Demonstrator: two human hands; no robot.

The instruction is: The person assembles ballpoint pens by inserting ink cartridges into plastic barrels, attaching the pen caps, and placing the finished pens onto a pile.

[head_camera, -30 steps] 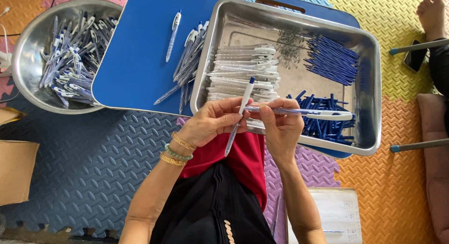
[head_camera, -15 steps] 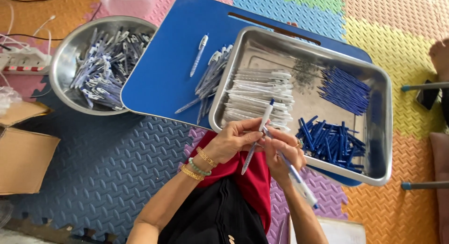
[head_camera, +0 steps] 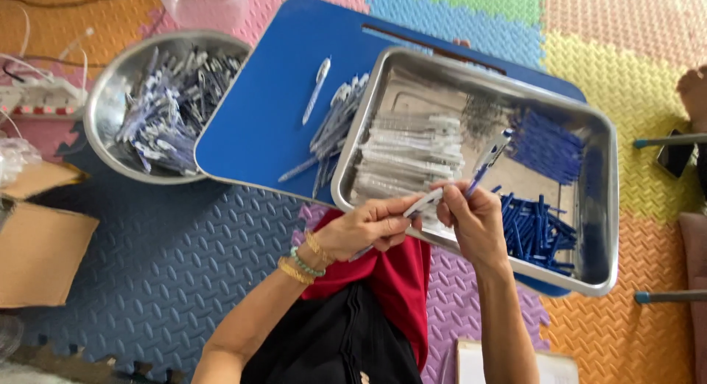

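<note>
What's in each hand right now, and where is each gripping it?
Left hand pinches a clear pen barrel around its middle. Right hand holds a blue refill by its lower end, the rest sticking up over the tray.

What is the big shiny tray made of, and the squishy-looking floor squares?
The tray looks like metal, likely stainless steel: grey, glossy, with blurry reflections on its walls. The floor mats look like soft foam: matte, brightly coloured, with a stamped bumpy pattern and jigsaw edges. The pen barrel in the left hand looks like clear plastic.
</note>
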